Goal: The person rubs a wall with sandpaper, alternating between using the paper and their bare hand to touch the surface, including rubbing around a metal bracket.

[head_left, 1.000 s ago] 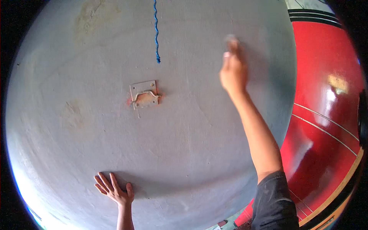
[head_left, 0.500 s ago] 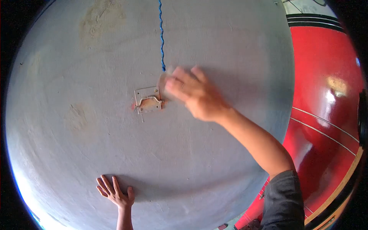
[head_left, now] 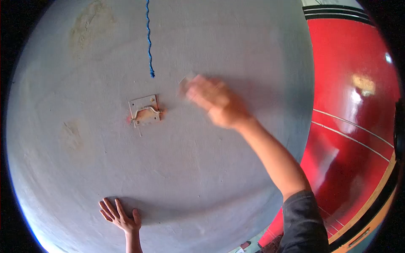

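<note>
My left hand (head_left: 120,217) lies flat with spread fingers against a large grey painted panel (head_left: 177,168), low and left of centre. Blurred by motion, my right hand (head_left: 217,99) presses a thin grey-brown sheet (head_left: 184,85) that looks like sandpaper onto the panel's upper middle. Only the sheet's left edge shows; the fingers cover the rest. Left of this hand, a metal plate with a bent handle (head_left: 145,110) is fixed to the panel, with rusty and reddish marks beside it. Above the handle hangs a blue twisted cord (head_left: 149,42), its frayed end apart from my right hand.
To the right is a glossy red surface (head_left: 350,84) with pale lines and a black striped band (head_left: 337,13) on top. An orange-brown edge (head_left: 363,219) runs along the lower right. Brownish rough patches (head_left: 90,25) mark the panel's left side.
The view has shifted, so the handle and cord appear farther left. My right hand and the sheet are now farther right of the handle. The left hand stays flat on the panel.
</note>
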Demonstrator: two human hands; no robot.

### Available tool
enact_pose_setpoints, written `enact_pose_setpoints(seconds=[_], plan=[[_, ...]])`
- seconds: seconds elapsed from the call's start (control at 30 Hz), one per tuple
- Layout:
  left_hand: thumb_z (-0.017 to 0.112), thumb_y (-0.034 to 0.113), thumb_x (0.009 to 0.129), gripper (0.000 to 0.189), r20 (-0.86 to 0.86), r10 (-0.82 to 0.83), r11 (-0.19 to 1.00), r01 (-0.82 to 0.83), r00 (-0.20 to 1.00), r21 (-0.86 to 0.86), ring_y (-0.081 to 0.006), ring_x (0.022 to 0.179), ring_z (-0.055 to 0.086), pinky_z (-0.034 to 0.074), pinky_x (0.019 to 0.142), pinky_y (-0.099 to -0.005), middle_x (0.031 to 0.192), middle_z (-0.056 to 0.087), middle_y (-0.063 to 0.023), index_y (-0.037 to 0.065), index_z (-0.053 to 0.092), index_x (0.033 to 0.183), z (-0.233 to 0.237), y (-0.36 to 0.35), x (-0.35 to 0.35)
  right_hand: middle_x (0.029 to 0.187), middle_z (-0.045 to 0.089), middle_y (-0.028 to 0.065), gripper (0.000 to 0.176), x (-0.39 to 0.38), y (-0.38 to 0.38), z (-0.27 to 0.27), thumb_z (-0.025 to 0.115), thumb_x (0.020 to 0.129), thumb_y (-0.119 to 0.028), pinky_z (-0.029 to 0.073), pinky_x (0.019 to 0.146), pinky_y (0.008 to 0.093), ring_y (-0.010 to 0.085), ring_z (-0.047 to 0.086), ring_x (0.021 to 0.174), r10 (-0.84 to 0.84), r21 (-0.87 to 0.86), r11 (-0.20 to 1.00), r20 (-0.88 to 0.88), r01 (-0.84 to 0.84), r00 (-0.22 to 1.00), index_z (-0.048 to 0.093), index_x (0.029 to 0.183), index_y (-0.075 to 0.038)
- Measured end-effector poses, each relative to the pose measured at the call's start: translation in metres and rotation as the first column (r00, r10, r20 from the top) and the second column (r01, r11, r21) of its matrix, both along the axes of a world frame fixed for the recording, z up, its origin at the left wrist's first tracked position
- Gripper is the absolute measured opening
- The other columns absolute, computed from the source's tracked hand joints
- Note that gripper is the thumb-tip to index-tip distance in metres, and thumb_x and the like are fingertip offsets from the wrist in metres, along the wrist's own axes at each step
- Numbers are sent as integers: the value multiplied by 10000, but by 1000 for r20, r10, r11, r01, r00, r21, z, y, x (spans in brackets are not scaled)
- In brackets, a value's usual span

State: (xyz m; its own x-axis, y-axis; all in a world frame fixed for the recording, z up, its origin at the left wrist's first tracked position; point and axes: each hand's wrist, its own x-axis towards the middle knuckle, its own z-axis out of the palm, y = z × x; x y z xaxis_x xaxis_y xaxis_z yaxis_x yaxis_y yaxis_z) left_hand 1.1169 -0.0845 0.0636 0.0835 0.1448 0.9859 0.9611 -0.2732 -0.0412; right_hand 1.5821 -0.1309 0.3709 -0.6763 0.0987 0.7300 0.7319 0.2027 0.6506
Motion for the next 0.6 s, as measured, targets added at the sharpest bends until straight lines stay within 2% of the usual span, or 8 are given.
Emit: enact_pose_setpoints(seconds=[0.03,0.1,0.17,0.23,0.3,0.43,0.57,0.6], plan=[[368,626,1042,749,-13,-4,1000,4,1000,1,-443,1583,181,87,1243,-665,1706,240,-216,161,345,1628,1,0,-2,1598,479,113,473,24,-8,5,510,1031,-20,332,1241,457,278,418,1503,-131,37,989,-215,142,968,549,1490,-128],[373,620,1042,752,-17,-7,1000,7,1000,3,-443,1583,179,87,1243,-666,1705,240,-220,148,345,1627,0,1,-2,1554,511,173,443,85,-7,30,463,1037,-15,365,1216,446,321,466,1461,132,270,963,-525,17,841,549,1470,-50],[415,597,1021,750,1,-22,1000,22,1000,-10,-473,1575,177,77,1236,-678,1694,254,-243,126,388,1604,-4,3,-1,1477,556,246,416,137,-13,44,455,1050,-79,395,1180,443,362,510,1410,-17,38,976,-968,212,251,549,1448,1],[437,587,1011,749,1,-25,1000,25,1000,-9,-486,1572,176,72,1233,-684,1690,259,-253,116,409,1593,-5,3,-2,1511,512,266,438,110,-33,51,461,1061,-116,374,1198,453,360,474,1442,-177,-163,979,-978,121,114,515,1483,-13],[436,589,1011,749,-6,-18,1000,19,1000,9,-481,1573,177,73,1233,-686,1693,255,-248,120,408,1594,-3,4,-2,1542,487,251,480,63,9,34,511,1046,-110,336,1227,463,345,451,1464,190,300,948,-805,110,562,481,1518,-31],[451,607,1009,764,-51,-6,1000,6,999,-5,-481,1574,177,92,1234,-683,1697,247,-244,123,404,1599,-5,5,-10,1587,485,116,562,-42,-8,5,606,994,-77,299,1264,479,292,423,1496,35,-42,998,-189,-44,981,479,1541,-107],[461,635,1006,792,-34,-21,1000,21,999,-19,-472,1575,183,104,1242,-666,1702,246,-231,122,396,1605,-11,13,-22,1557,513,159,513,63,-1,23,522,985,50,347,1237,443,318,432,1487,81,227,972,-556,58,827,520,1488,-52],[462,641,1006,797,-8,-30,999,29,1000,-14,-466,1576,186,104,1245,-660,1704,247,-227,120,395,1606,-18,18,-24,1541,522,193,464,98,8,22,465,1006,27,349,1232,440,328,442,1477,114,263,956,-739,129,664,517,1467,6]])
